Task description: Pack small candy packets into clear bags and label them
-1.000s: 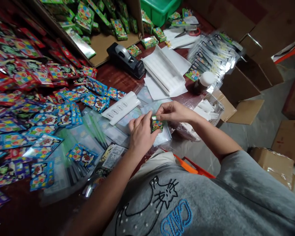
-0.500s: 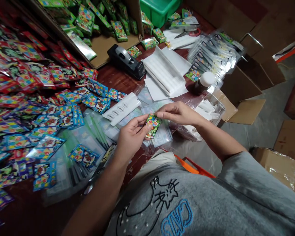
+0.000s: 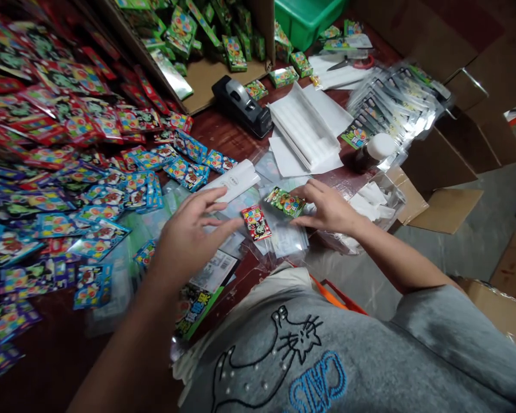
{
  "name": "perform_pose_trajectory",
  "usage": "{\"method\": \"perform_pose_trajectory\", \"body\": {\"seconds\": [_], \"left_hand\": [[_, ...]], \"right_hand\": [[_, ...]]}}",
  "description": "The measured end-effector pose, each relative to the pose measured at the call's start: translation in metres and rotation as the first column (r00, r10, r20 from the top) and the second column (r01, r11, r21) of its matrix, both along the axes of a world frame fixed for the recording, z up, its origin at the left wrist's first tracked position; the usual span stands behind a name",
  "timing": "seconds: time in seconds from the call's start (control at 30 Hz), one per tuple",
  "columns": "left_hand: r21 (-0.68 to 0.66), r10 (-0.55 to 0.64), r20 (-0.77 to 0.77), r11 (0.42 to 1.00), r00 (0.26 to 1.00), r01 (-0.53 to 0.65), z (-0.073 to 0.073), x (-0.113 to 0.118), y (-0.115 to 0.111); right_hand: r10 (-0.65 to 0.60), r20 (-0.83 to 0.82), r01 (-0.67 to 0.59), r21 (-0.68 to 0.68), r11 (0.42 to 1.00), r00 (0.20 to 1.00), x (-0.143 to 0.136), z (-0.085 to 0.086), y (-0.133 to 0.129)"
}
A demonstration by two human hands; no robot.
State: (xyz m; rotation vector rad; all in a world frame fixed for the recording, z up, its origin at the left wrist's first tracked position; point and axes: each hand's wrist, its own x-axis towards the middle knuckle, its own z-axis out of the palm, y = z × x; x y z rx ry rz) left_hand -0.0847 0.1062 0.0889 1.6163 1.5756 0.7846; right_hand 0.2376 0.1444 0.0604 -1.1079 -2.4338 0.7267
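Note:
My left hand point(image 3: 195, 238) is open, its fingers spread above the clear plastic bags and touching no packet that I can make out. Between my two hands, a small red candy packet point(image 3: 256, 222) lies on the bags. A small green candy packet point(image 3: 282, 201) is at my right hand point(image 3: 324, 207), its right end between the thumb and fingers. Below my left hand lies a larger printed card with a green edge point(image 3: 200, 304), partly hidden by the wrist. A white label strip point(image 3: 236, 180) lies just beyond my left fingers.
Heaps of red packets point(image 3: 64, 109) and blue packets point(image 3: 105, 201) cover the left side. A cardboard box point(image 3: 206, 86) holds green packets. Farther back are a black tape dispenser point(image 3: 243, 106), white sheets point(image 3: 305, 132), a white-capped bottle point(image 3: 380, 147), filled bags point(image 3: 395, 109) and a green bin point(image 3: 309, 26).
My left hand has let go of the green packet and moved left, opening. The green packet is now at my right hand, and a red packet has come into view. The camera view has shifted.

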Motion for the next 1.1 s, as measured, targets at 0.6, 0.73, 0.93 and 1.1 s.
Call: {"method": "perform_pose_trajectory", "body": {"seconds": [0.6, 0.73, 0.93, 1.1], "left_hand": [[0.145, -0.206, -0.674, 0.905, 0.710, 0.400, -0.012, 0.010, -0.077], [0.016, -0.526, -0.661, 0.702, 0.535, 0.712, -0.014, 0.026, -0.006], [-0.231, -0.623, -0.755, 0.547, 0.207, 0.805, -0.003, 0.039, 0.045], [-0.148, -0.376, -0.788, 0.885, 0.488, 0.442, 0.004, 0.068, 0.038]], "right_hand": [[0.381, 0.195, -0.405, 0.099, 0.909, 0.904, -0.044, -0.032, 0.026], [0.258, 0.168, -0.282, 0.140, 0.949, 0.952, -0.025, -0.020, 0.017], [0.036, 0.048, -0.040, 0.092, 0.995, 0.998, 0.012, -0.010, -0.001], [0.006, -0.039, -0.005, 0.039, 0.999, 0.999, 0.010, -0.034, -0.011]]}}
